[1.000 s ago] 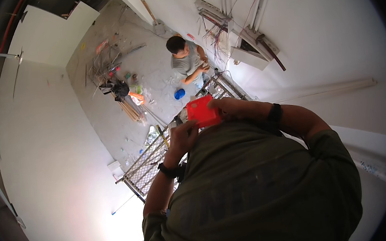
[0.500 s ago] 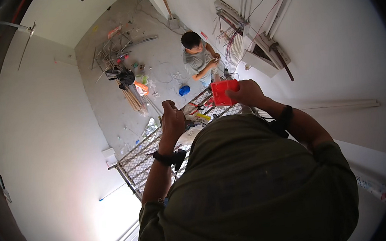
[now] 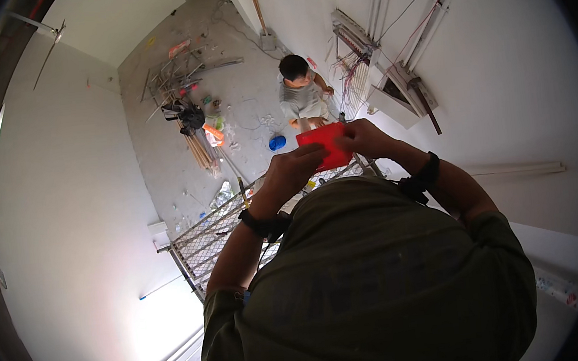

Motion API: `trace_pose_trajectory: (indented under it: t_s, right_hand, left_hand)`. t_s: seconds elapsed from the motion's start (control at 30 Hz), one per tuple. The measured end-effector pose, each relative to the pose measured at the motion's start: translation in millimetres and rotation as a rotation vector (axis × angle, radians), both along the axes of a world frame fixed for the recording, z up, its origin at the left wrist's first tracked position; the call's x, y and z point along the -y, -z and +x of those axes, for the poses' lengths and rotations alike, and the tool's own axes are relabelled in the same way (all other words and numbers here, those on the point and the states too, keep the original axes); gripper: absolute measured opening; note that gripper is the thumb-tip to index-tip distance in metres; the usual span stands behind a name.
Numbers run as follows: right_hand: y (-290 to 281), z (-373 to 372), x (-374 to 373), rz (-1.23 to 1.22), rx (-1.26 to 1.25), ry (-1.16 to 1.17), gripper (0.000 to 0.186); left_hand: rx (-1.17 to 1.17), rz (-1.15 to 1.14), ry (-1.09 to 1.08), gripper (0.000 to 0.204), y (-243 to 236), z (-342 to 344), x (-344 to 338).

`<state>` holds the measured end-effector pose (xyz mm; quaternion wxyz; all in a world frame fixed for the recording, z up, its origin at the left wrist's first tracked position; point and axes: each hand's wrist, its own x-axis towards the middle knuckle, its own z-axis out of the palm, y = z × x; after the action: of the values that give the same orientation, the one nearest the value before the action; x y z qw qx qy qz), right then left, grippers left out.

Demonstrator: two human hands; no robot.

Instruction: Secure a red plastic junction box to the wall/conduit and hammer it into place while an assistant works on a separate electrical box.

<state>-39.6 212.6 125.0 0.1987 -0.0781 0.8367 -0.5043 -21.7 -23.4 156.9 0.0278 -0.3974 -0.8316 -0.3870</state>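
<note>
Mesh platform [image 3: 205, 248] below, co-worker [image 3: 293, 96] beyond. Red box [image 3: 318, 137] up over platform, between both hands. Right hand [image 3: 368, 138]: fingers gripping box's right side. Left hand [image 3: 293, 172]: fingers across near-left side, blurred, can't tell if gripping.

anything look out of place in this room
Yes: thin coloured wires dangle tangled beside the open white wall box, and long grey strips lie jumbled among litter on the grey floor, looking untidy.

We see white walls [image 3: 61, 202] around a littered grey floor [image 3: 145, 145], with bright light [image 3: 166, 317] glowing at lower left.
</note>
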Motion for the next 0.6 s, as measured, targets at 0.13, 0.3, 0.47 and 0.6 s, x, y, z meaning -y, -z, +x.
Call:
trace_pose_trajectory:
  t_s: [0.13, 0.3, 0.47, 0.6]
  right_hand:
    - [-40.6, 0.4, 1.8, -0.007, -0.391, -0.149, 0.036]
    - [-38.4, 9.3, 9.5, 0.113, -0.361, -0.079, 0.039]
    - [15.6, -7.9, 4.6, 0.344, -0.133, -0.23, 0.07]
    - [24.6, 0.4, 3.3, 0.317, -0.012, -0.239, 0.07]
  left_hand:
    - [0.039, -0.057, -0.029, 0.029, -12.7, 3.5, -0.7]
    - [-0.045, -0.495, 0.024, 0.021, -4.7, 7.1, 0.4]
    - [0.11, -0.558, 0.19, 0.026, 31.4, 8.4, 1.1]
    - [0.39, -0.273, 0.139, 0.026, 18.1, 9.3, -1.6]
